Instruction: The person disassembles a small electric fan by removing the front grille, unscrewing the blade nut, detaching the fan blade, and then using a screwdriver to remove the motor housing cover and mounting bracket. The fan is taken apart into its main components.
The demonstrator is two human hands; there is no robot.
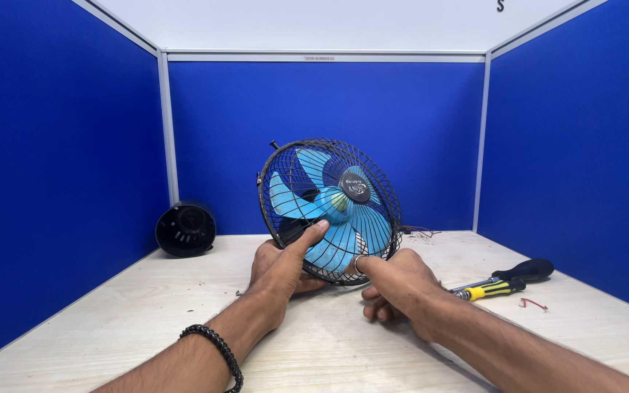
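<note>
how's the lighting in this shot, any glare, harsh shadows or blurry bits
Head view: even, bright overhead light, no glare on the blue panels. Soft shadows only, under the right hand and left hand on the table. The fan is sharp, its wire grille crisp; the edges look slightly stretched by the wide lens.

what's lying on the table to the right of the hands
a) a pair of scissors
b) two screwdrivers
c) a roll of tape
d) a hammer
b: two screwdrivers, one with a black handle and one with a yellow and black handle, lie side by side on the table just past the right hand, which grips the fan at its lower rim.
</note>
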